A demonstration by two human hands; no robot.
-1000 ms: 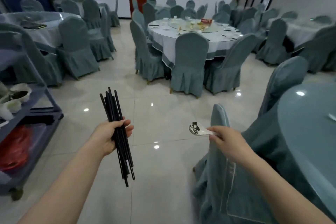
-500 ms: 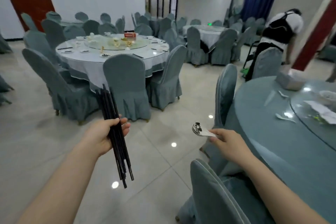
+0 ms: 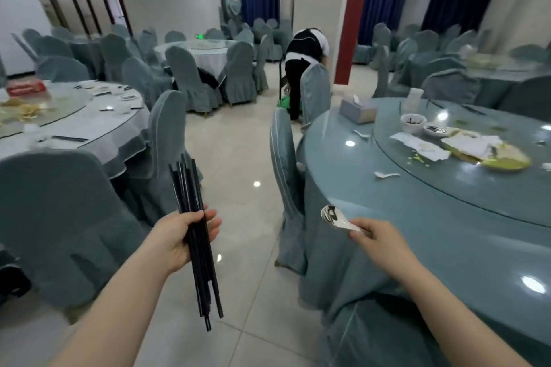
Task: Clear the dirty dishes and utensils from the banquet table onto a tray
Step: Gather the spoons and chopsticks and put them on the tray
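Both hands are loaded. Her left hand (image 3: 182, 243) is wrapped round a thick bundle of long black chopsticks (image 3: 195, 235), held nearly upright over the tiled floor. Her right hand (image 3: 378, 235) pinches the handle of a white ceramic soup spoon smeared with dark sauce (image 3: 335, 216), just at the edge of the round blue-clothed table (image 3: 447, 232). More white spoons (image 3: 386, 175), small bowls (image 3: 413, 122) and a plate of leftovers (image 3: 495, 153) wait on that table; no tray is in sight. The bundle looks uneven at its lower ends, so I'd worry a stick slides out if the grip loosens. With neither hand free, grabbing another spoon could knock the pinched one loose or drip sauce on the cloth.
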